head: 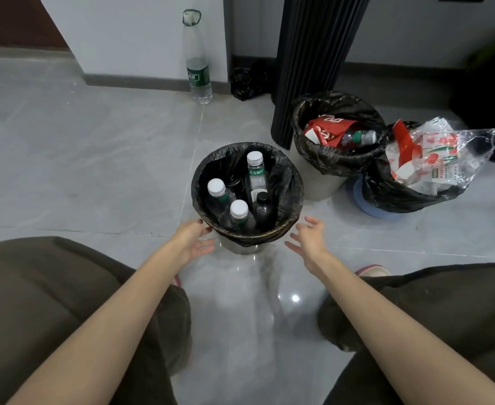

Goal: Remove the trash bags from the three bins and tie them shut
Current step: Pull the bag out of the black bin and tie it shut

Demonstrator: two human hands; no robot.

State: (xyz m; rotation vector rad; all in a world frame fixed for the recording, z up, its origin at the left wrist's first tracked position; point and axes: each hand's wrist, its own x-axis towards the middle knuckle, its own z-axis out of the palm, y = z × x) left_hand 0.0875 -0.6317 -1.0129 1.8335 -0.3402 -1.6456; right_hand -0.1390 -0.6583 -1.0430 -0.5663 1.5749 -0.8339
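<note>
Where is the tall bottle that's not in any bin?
In the head view, the tall bottle stands upright on the floor by the white wall, left of the dark ribbed column, beyond the nearest bin.

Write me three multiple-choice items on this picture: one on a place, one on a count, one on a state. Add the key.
1. Where is the tall clear bottle?
A) in a bin
B) upright on the floor by the wall
C) lying by a foot

2. How many white caps show in the nearest bin?
A) one
B) three
C) five

3. The nearest bin's black bag is:
A) tied shut
B) out on the floor
C) open, folded over the rim

Key:
1 B, it stands upright against the wall.
2 B, three white caps show beside one black cap.
3 C, its edge wraps the rim and the bottles show inside.
</note>
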